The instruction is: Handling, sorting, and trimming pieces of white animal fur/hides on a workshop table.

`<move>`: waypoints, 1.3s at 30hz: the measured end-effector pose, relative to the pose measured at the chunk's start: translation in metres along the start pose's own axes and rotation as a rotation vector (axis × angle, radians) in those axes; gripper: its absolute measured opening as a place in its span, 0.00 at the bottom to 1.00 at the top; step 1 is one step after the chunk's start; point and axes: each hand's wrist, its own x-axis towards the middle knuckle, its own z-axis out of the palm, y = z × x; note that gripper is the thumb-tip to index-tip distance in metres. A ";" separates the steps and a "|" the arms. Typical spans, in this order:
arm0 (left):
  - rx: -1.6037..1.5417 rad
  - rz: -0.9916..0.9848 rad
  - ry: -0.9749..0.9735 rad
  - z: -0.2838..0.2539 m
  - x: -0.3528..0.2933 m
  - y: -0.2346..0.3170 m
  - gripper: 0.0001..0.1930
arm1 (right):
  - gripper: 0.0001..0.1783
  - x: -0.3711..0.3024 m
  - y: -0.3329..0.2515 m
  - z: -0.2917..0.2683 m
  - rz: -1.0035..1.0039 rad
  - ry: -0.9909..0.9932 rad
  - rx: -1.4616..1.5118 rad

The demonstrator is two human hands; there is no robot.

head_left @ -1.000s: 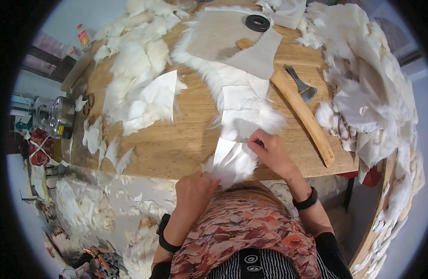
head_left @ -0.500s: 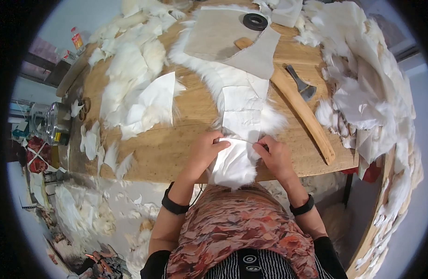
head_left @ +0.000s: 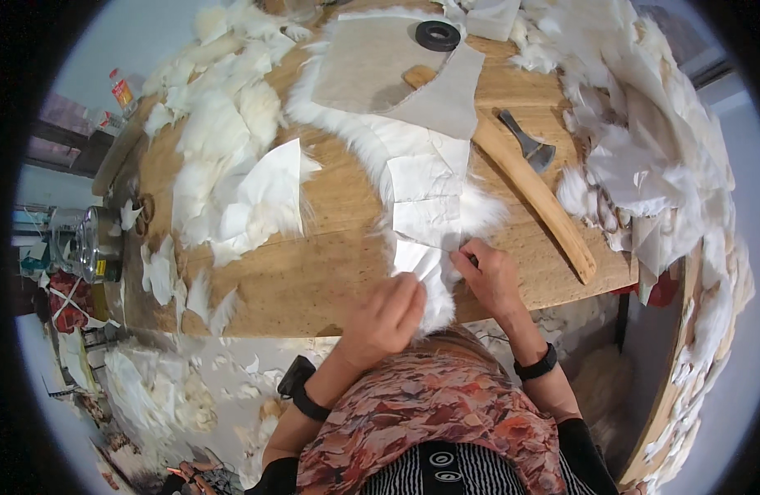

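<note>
Left of the wooden stick (head_left: 533, 198), my right hand (head_left: 491, 280) is pinching the fur piece (head_left: 436, 285); my left hand (head_left: 384, 318) is covering part, grip unclear; uneven tugging could be puckering it.

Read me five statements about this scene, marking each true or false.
1. The black ring rests on the greyish sheet. True.
2. The dark metal tool lies left of the wooden stick. False: it lies right.
3. The right hand is at the right edge of the white piece. True.
4. Only the right wrist wears a black band. False: both do.
5. The bottle stands in the picture's right half. False: left.
</note>
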 end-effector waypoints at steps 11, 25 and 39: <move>-0.164 -0.339 -0.257 0.032 -0.018 -0.002 0.35 | 0.15 0.098 -0.010 -0.096 -0.027 -0.061 0.272; -0.162 -0.331 -0.288 0.033 -0.012 -0.005 0.35 | 0.33 0.203 -0.016 -0.054 0.098 -0.134 0.913; -0.164 -0.323 -0.258 0.034 -0.011 -0.003 0.38 | 0.17 0.051 -0.024 -0.016 -0.672 -0.015 -0.192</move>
